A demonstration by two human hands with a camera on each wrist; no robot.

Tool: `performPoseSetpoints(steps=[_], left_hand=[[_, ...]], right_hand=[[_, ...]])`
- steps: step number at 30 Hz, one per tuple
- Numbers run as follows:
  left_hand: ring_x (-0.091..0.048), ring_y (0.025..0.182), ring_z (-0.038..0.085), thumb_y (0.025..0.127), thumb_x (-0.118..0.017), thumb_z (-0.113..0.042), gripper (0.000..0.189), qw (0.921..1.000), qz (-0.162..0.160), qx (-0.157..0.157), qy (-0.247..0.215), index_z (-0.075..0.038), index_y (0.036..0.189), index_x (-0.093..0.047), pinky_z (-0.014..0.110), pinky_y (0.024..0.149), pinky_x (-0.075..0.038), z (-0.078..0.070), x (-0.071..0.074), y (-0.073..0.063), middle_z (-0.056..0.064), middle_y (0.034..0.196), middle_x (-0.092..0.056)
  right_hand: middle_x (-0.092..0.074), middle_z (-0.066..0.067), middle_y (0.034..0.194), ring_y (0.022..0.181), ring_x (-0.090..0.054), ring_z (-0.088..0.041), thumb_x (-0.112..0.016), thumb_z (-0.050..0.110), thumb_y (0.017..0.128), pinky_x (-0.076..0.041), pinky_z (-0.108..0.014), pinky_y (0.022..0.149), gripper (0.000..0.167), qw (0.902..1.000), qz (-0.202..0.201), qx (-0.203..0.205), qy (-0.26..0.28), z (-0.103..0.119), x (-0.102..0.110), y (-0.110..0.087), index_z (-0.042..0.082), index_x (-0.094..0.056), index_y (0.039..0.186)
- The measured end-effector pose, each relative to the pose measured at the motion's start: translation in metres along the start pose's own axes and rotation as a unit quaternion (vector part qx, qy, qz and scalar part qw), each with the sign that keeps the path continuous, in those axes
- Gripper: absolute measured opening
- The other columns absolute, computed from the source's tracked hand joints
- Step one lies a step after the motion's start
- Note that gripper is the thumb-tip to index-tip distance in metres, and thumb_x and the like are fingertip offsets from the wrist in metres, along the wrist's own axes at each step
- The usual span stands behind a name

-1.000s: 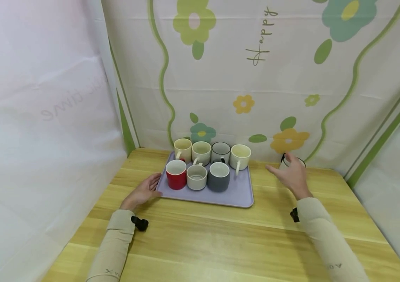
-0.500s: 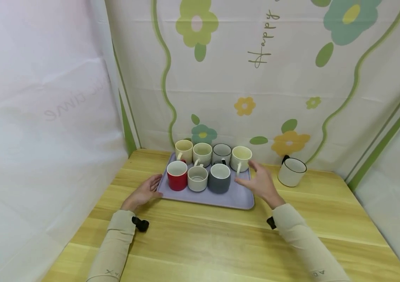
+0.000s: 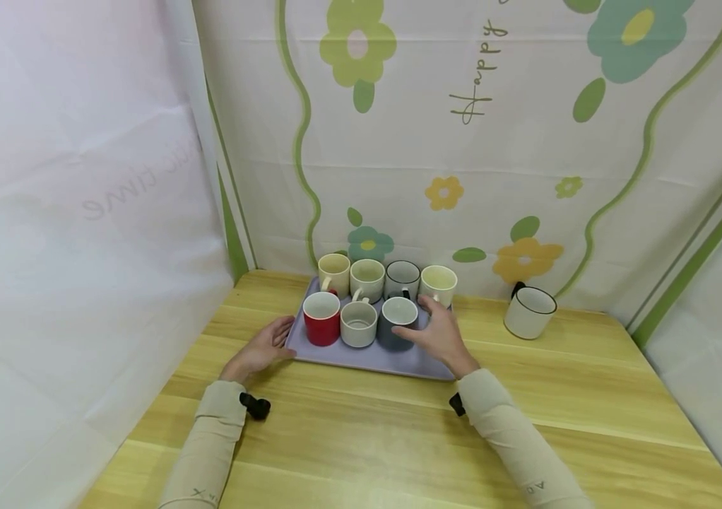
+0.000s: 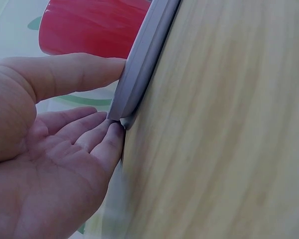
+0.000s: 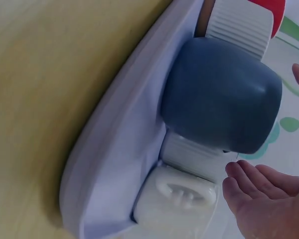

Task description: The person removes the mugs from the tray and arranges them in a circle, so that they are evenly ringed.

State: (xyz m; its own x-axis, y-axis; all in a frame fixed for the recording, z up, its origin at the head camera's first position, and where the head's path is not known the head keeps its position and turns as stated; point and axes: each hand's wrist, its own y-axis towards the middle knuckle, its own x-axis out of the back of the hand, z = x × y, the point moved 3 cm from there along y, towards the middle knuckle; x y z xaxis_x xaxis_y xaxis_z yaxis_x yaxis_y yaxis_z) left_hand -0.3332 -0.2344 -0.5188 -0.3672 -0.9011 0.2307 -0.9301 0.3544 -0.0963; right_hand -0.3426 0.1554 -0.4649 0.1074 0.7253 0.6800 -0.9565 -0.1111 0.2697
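Observation:
A lilac tray [image 3: 367, 359] bears two rows of mugs. My left hand [image 3: 262, 351] grips its left end, thumb on the rim [image 4: 142, 64] and fingertips at the underside. The dark grey mug [image 5: 222, 94] stands at the right of the front row. My right hand [image 3: 440, 336] is spread beside this mug, thumb in front and fingers behind; the right wrist view shows a gap between them and the mug. Left of it are a ribbed off-white cup [image 3: 358, 334] and a red mug [image 3: 321, 328].
The back row holds a pale yellow mug [image 3: 334, 283], a cream-grey mug [image 3: 367, 286], a black-rimmed mug [image 3: 395, 284] and a cream mug [image 3: 439, 280]. Another black-rimmed white mug [image 3: 526, 323] stands on the wooden table [image 3: 367, 438], right of the tray. A flowered cloth [image 3: 399, 141] hangs behind.
My right hand has left the black-rimmed white mug on the table and moved left over the tray to the dark grey mug. My left hand stays at the tray's edge.

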Motion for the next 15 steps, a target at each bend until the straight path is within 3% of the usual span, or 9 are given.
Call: performPoseSetpoints(steps=[7, 15], left_hand=[[-0.009, 0.164, 0.045, 0.097, -0.063, 0.012, 0.090, 0.9999, -0.002, 0.007, -0.011, 0.005, 0.167, -0.007, 0.054, 0.135, -0.016, 0.001, 0.000, 0.000, 0.026, 0.177, -0.007], [-0.009, 0.164, 0.045, 0.098, -0.063, 0.010, 0.090, 1.0000, 0.003, 0.004, -0.008, 0.005, 0.168, -0.006, 0.053, 0.135, -0.016, 0.001, 0.000, -0.001, 0.026, 0.177, -0.007]], right_hand=[[-0.066, -0.018, 0.144, 0.133, -0.062, -0.037, -0.095, 0.047, 0.074, -0.050, -0.055, 0.116, 0.096, 0.9997, -0.005, -0.018, 0.014, 0.004, -0.014, 0.005, 0.002, -0.055, 0.150], [-0.067, -0.020, 0.137, 0.127, -0.064, -0.041, -0.096, 0.045, 0.071, -0.053, -0.055, 0.108, 0.094, 0.9989, -0.026, -0.038, -0.011, 0.002, -0.027, 0.011, 0.000, -0.057, 0.144]])
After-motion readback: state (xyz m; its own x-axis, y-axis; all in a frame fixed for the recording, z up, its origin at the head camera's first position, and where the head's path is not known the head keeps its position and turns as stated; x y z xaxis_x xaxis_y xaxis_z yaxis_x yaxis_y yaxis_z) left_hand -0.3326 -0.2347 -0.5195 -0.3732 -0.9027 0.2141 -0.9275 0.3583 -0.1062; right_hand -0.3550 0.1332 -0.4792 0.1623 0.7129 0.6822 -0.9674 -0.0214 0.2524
